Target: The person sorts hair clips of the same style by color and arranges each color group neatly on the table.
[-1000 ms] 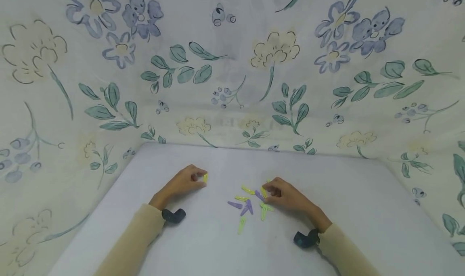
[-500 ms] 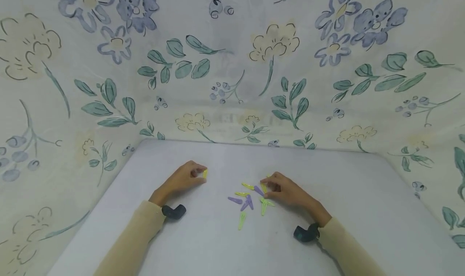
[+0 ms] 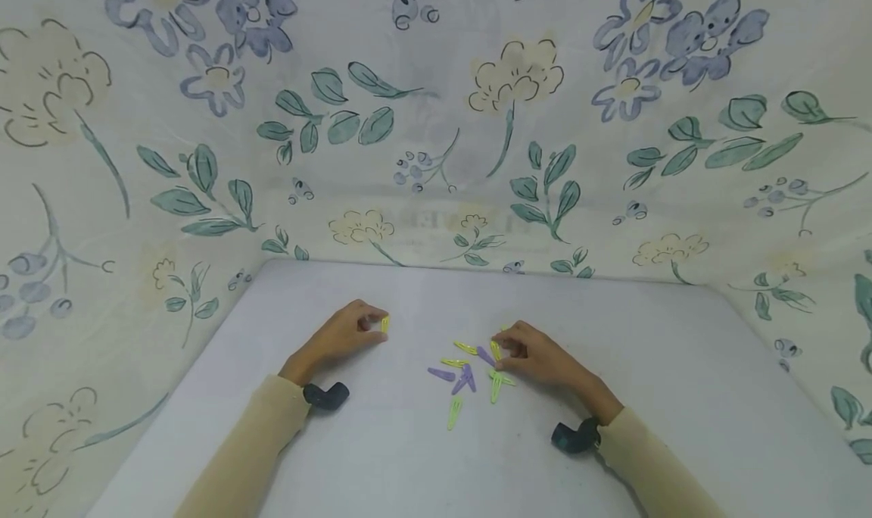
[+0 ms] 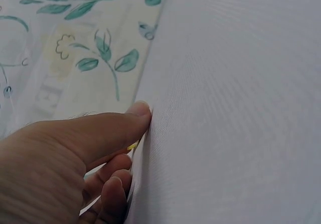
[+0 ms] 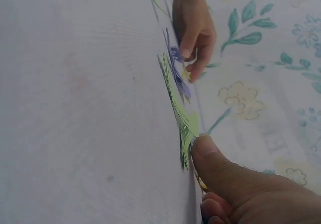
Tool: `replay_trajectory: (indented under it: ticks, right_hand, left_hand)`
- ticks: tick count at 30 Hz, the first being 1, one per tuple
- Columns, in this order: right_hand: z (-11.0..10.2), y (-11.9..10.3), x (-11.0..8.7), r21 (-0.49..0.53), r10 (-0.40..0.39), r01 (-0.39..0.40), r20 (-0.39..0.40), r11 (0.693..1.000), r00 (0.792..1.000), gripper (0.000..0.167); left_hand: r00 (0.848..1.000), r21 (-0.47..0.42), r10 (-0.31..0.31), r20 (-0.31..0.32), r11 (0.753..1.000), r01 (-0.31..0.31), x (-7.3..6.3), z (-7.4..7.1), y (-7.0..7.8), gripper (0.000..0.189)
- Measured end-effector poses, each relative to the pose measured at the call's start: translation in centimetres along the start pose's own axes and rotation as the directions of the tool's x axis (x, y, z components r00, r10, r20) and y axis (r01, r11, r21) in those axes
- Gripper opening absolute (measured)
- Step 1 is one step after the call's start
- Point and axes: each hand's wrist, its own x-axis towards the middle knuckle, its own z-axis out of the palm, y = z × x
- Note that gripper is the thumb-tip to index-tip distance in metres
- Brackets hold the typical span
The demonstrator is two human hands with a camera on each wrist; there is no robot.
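Observation:
On the white table (image 3: 409, 457) lies a loose group of snap hair clips in yellow, purple and light green. My left hand (image 3: 344, 330), left of the group, pinches a yellow hair clip (image 3: 384, 324) between thumb and fingers, low at the tabletop. At the group's right side, my right hand (image 3: 534, 351) has another yellow hair clip (image 3: 496, 350) between thumb and forefinger. A purple hair clip (image 3: 486, 356) lies right beside those fingertips. In the left wrist view, the thumb and fingers hide most of the held yellow clip (image 4: 132, 146).
Nearer the front lie a light green clip (image 3: 454, 413), purple clips (image 3: 441, 374) and crossed green clips (image 3: 496, 388). A yellow clip (image 3: 466, 347) lies farther back. A flower-patterned sheet (image 3: 422, 124) stands behind and beside the table. Each wrist wears a dark camera (image 3: 327, 397).
The head view has tilted a little, so the whole scene sits slightly higher. Both hands stay almost still at the same places on the table, and the loose clips lie as before.

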Motion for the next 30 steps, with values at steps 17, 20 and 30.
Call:
replay_trajectory:
  ticks: [17, 20, 30]
  right_hand:
    - [-0.6, -2.4, 0.0, -0.009, 0.039, -0.039, -0.058, 0.999, 0.998, 0.037]
    - [-1.0, -3.2, 0.4, -0.047, 0.009, -0.01, -0.036, 0.999, 0.999, 0.036]
    - [-1.9, -6.4, 4.3, -0.129, -0.092, 0.091, -0.006, 0.988, 0.996, 0.038]
  left_hand:
    - [1.0, -0.01, 0.016, 0.004, 1.0, -0.016, -0.1, -0.2, 0.0, 0.046]
    - [1.0, -0.013, 0.004, 0.009, 1.0, -0.003, -0.1, -0.1, -0.1, 0.047]
    - [1.0, -0.013, 0.024, 0.001, 1.0, -0.024, -0.4, -0.3, -0.2, 0.045]
